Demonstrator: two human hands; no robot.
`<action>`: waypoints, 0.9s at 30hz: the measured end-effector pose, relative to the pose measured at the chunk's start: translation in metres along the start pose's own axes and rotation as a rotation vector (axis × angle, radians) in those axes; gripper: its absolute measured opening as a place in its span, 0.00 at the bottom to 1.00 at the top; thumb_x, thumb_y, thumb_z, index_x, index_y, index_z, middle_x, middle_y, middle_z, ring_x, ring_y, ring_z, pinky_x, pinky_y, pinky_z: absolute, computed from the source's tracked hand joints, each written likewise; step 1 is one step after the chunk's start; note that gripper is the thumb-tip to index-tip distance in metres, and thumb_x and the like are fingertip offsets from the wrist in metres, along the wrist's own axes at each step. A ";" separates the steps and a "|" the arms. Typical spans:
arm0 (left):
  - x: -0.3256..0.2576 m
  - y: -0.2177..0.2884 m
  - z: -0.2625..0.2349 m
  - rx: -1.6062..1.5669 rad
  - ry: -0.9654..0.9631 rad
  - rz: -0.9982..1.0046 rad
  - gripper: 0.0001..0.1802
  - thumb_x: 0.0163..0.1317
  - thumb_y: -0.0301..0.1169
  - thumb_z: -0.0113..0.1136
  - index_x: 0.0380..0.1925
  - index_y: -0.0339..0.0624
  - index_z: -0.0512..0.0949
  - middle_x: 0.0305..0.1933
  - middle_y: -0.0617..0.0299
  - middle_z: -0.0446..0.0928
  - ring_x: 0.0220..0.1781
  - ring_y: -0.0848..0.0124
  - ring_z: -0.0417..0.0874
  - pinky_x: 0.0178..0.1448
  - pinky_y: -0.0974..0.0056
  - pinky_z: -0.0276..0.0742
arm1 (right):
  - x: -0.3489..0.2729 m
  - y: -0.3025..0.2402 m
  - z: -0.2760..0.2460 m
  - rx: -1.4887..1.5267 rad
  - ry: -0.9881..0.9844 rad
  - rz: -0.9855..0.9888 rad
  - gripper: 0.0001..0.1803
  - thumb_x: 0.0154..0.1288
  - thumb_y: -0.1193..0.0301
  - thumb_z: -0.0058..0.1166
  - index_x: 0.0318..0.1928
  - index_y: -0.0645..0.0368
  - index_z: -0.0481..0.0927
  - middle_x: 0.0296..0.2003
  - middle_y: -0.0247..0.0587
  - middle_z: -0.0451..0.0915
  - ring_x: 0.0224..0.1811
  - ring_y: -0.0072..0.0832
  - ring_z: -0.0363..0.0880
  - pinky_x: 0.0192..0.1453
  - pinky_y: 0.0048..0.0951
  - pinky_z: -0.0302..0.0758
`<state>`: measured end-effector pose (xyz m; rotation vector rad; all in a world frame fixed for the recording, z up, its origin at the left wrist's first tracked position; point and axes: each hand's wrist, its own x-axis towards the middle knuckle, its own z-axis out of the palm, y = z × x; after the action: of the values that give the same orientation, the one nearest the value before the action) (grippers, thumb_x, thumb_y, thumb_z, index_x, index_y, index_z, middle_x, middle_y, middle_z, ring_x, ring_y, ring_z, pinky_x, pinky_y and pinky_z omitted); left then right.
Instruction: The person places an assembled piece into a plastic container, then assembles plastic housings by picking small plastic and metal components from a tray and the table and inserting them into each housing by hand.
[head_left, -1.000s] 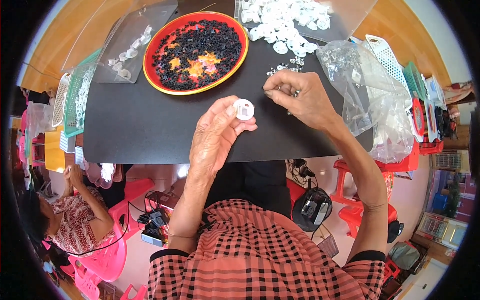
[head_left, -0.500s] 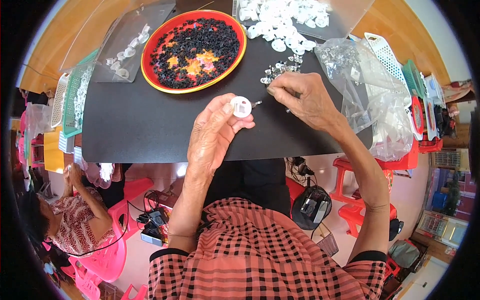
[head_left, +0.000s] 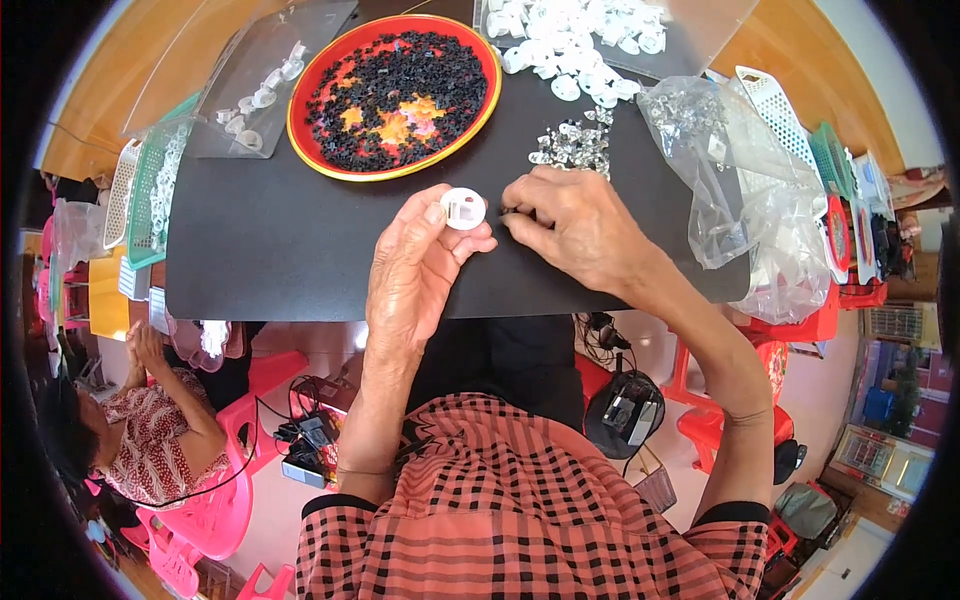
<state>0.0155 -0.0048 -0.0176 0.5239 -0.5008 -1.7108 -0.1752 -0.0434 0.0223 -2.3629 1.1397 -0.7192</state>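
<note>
While your left hand [head_left: 410,258] pinches one white disc [head_left: 465,208], your right hand [head_left: 582,228] curls loosely, hold unclear; a white heap [head_left: 585,48] seemingly remains.

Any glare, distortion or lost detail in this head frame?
Head view: fisheye bends outer edges, corners black; white pile nearly washed out; bag catches highlights; disc bright, outline clear; whether the right hand pinches anything, too small to tell.

Looks like an assembly workshop. Has white parts [head_left: 585,50] heaped beyond the fingers [head_left: 424,230], a filled basket [head_left: 138,215] to their left.
</note>
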 end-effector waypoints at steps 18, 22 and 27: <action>-0.001 0.002 0.004 0.056 -0.015 -0.032 0.15 0.68 0.32 0.52 0.50 0.32 0.71 0.45 0.50 0.78 0.44 0.62 0.82 0.50 0.57 0.79 | -0.002 -0.002 -0.014 0.241 0.022 0.238 0.09 0.53 0.81 0.57 0.37 0.63 0.78 0.26 0.33 0.77 0.25 0.18 0.75 0.33 0.24 0.73; -0.002 0.001 0.007 0.083 -0.039 -0.022 0.15 0.68 0.32 0.52 0.49 0.32 0.72 0.44 0.51 0.78 0.44 0.63 0.82 0.51 0.57 0.79 | 0.002 -0.016 -0.016 0.513 0.083 0.258 0.06 0.53 0.78 0.59 0.34 0.64 0.79 0.27 0.37 0.81 0.30 0.16 0.80 0.34 0.22 0.76; -0.002 0.001 0.009 0.116 -0.052 -0.024 0.15 0.69 0.33 0.53 0.49 0.33 0.72 0.43 0.54 0.78 0.43 0.67 0.81 0.50 0.61 0.77 | 0.011 -0.029 -0.010 0.494 0.088 0.017 0.07 0.53 0.80 0.59 0.34 0.64 0.78 0.29 0.38 0.80 0.28 0.20 0.81 0.34 0.23 0.76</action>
<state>0.0117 -0.0028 -0.0097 0.5718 -0.6362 -1.7289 -0.1584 -0.0364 0.0497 -1.9196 0.8880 -0.9788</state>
